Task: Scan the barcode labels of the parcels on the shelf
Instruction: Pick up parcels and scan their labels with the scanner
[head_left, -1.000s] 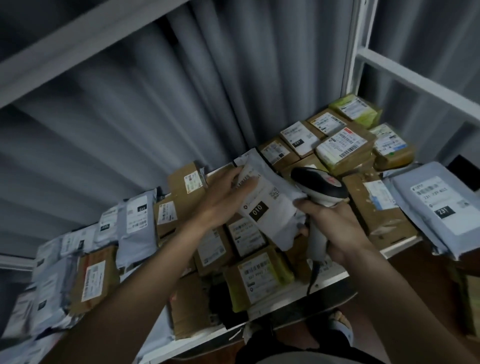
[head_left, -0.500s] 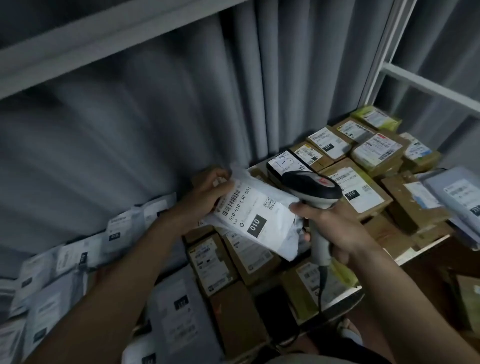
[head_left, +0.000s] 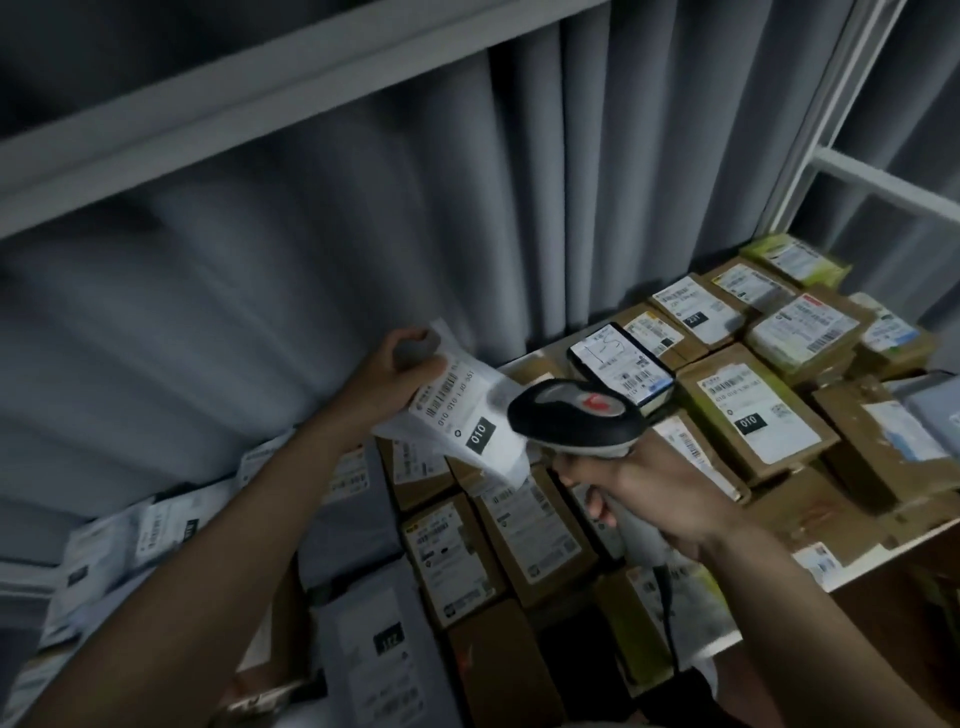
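**A:** The left hand (head_left: 402, 371) pinches a white poly mailer (head_left: 462, 415) by its top edge, lifted above the boxes on the shelf (head_left: 883, 553); the right hand (head_left: 654, 499), at four o'clock of the mailer, wraps a barcode scanner (head_left: 576, 418).

**B:** The risk?

**A:** The scanner's head overlaps the label, so a crumpled mailer may misread.

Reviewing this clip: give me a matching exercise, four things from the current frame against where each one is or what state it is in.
Things:
1. white mailer bag
2. barcode scanner
3. black phone-like device
4. brown box marked 010

Places or states:
A. lying on the shelf parcels, screen lit
B. held up in the left hand
C. resting on the shelf, label up
D. gripped in the right hand

Pairs: 1-B, 2-D, 3-A, 4-C
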